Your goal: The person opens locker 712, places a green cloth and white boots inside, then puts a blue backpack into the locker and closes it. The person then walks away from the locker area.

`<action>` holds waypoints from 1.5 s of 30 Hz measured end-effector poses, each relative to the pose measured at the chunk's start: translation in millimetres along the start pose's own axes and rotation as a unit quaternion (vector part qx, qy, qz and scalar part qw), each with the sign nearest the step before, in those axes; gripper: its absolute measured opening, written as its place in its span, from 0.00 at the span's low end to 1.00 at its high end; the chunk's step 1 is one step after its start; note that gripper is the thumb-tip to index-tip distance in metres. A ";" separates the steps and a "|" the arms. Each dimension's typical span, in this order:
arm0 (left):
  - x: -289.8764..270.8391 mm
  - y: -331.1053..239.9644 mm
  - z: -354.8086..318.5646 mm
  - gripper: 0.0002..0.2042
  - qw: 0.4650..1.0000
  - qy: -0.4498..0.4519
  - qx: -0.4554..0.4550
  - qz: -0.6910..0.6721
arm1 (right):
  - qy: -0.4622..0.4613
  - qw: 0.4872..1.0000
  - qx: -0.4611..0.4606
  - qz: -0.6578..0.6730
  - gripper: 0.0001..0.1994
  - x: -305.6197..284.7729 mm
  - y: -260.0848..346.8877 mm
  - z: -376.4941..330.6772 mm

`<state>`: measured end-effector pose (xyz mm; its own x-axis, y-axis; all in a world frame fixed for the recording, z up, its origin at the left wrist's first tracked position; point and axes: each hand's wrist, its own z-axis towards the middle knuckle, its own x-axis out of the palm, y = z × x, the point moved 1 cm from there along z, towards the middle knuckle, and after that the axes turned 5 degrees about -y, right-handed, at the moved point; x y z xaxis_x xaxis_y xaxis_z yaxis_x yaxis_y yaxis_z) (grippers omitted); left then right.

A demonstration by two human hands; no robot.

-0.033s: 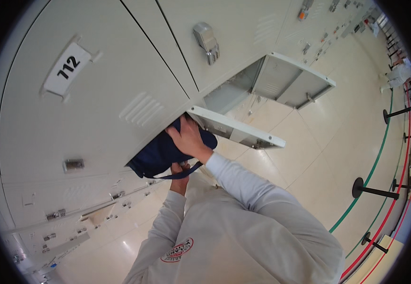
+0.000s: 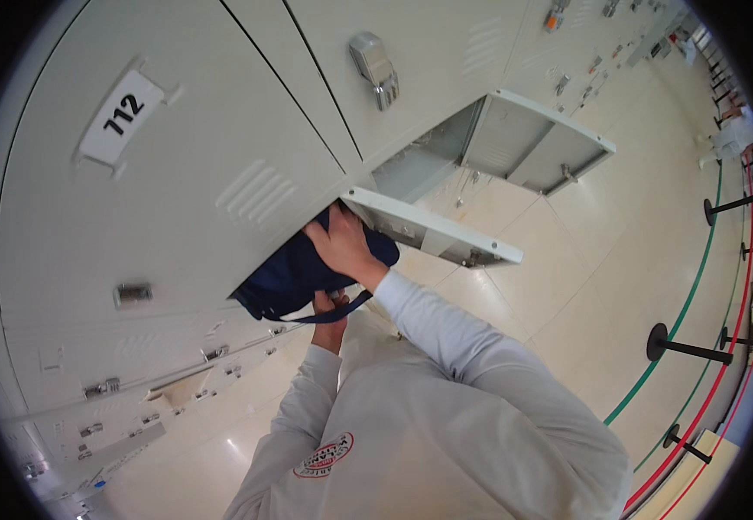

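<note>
A navy blue fabric bag (image 2: 285,276) lies partly inside an open locker compartment, its near side sticking out past the locker edge. My right hand (image 2: 344,245) grips the upper part of the bag, thumb apart from the fingers; its fingertips are partly hidden near the door hinge. Below, my left hand (image 2: 331,310) is closed on the bag's underside beside the dark strap (image 2: 324,317), which loops across it. Something small and greyish shows at the left fingers, too small to name. To the right, the compartment's open door (image 2: 437,230) stands out edge-on.
A second locker door (image 2: 537,143) hangs open farther along. Shut grey locker doors (image 2: 177,173) with metal latches (image 2: 134,295) fill the left and top. Black barrier posts (image 2: 658,342) with green and red bands line the tiled floor (image 2: 550,286) at right. A person in white (image 2: 732,139) is far off.
The lockers and bag sit slightly higher in the picture. Both hands keep their places on the bag.
</note>
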<state>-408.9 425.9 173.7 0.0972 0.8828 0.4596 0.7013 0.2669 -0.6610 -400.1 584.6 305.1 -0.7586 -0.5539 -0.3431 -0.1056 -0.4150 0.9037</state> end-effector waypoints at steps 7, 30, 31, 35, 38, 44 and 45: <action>7.0 -11.3 -13.6 0.21 0.999 0.010 0.043 -0.011 | 0.005 0.957 -0.261 -0.125 0.25 -41.8 57.7 -59.5; 51.8 -77.0 24.8 0.27 0.952 0.082 0.294 -0.010 | 0.108 0.920 -0.313 -0.209 0.22 -7.7 66.0 -16.2; 47.9 -79.5 21.6 0.28 0.946 0.152 0.276 -0.080 | 0.099 0.911 -0.345 -0.205 0.24 -11.4 65.0 -29.0; 53.0 -108.2 23.2 0.22 0.967 0.054 0.229 -0.103 | 0.144 0.887 -0.366 -0.243 0.26 -17.0 46.6 -45.8; 51.1 -111.8 -3.2 0.19 0.956 -0.025 0.268 0.115 | 0.126 0.879 -0.367 -0.278 0.27 -11.1 46.6 -21.1; 10.2 -57.8 -41.8 0.26 0.970 -0.090 0.179 0.138 | 0.156 0.882 -0.329 -0.299 0.26 23.6 33.6 -6.7; 12.0 -44.9 -45.8 0.25 0.978 -0.089 0.152 0.115 | 0.112 0.876 -0.355 -0.306 0.24 28.9 33.6 -6.2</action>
<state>-406.8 406.8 236.1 0.0847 0.9789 0.1858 0.4299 0.1323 -0.8931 -421.6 550.1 324.0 -0.5467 -0.1653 -0.8209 0.0381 -0.9842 0.1728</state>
